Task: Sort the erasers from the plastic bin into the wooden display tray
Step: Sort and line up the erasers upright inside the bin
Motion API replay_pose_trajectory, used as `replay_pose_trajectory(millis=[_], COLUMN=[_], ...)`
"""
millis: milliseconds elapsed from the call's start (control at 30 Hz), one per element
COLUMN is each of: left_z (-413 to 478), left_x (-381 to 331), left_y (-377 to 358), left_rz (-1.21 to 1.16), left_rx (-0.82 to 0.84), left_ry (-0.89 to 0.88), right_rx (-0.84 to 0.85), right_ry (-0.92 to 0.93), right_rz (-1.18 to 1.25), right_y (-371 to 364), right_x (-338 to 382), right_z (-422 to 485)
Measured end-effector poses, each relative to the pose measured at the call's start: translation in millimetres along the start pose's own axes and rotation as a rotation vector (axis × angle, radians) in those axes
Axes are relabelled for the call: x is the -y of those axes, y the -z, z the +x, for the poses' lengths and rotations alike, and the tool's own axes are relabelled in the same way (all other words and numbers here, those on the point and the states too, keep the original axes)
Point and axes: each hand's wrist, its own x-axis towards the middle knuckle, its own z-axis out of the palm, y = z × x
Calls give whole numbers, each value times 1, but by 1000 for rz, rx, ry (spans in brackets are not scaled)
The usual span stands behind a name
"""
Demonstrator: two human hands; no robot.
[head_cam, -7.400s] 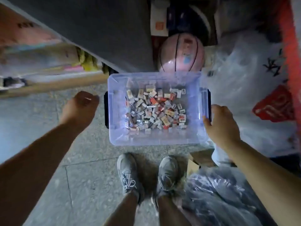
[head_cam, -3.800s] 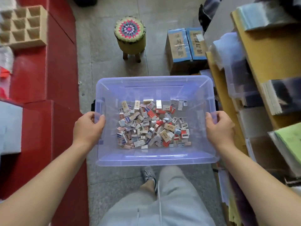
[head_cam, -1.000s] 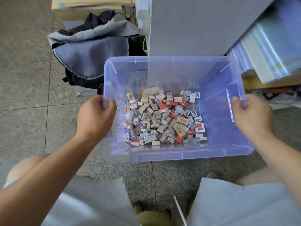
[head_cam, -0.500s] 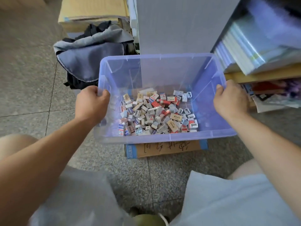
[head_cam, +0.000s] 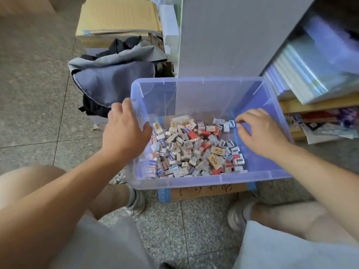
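Observation:
A clear bluish plastic bin (head_cam: pixel 194 181) sits on a flat cardboard box (head_cam: pixel 204 192) on the floor between my knees. A heap of several small wrapped erasers (head_cam: pixel 194 150), white, red, blue and tan, covers its bottom. My left hand (head_cam: pixel 124 131) rests against the bin's left rim, fingers fairly straight and the thumb inside the wall. Inside the bin at its right side, my right hand (head_cam: pixel 262 133) hovers above the erasers with loosely curled fingers that hold nothing. No wooden display tray is in view.
A grey and black backpack (head_cam: pixel 116 78) lies just left of the bin, with a cardboard box (head_cam: pixel 118 18) behind it. A grey panel (head_cam: pixel 233 35) rises behind the bin. A wooden shelf (head_cam: pixel 318 103) with stacked wrapped packs stands at the right. Grey stone floor tiles lie to the left.
The bin has come down onto the cardboard box. My right hand has let go of the right rim and moved inside the bin. My left hand's grip on the left rim has loosened.

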Motion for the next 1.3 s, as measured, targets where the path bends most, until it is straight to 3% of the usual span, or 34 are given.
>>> replay_pose_trajectory(millis=[100,167,233,300,400,633,1133,1233,1300], left_z=[14,30,45,57,65,72,94,88,86], left_x=[-12,-30,-50,-60,-55,-51,-63,-66,-68], left_y=[2,-3,-20,-52,-107,-163,-168,-169,-171], left_rz=[82,16,-70,10,255,158,161,105,51], left_rx=[-49,107,405,628,764,705,736,725,724], left_ry=[-255,-378,-338,-262,-244,-279,-405,-424,-397], right_rx=[301,440,549,612,680,633,828,805,737], right_ry=[-75,-80,-77,-82,-86,-63,-125,-99,-123], right_rz=[75,89,92,55,-4,-28,-9,-18,123], right_y=[-22,-39,-55,-72,-101,-128,-122,-123,-124], right_x=[8,7,5,-3,-16,-33,-36,-34,-30], right_z=[28,46,62,76,83,83,92,89,86])
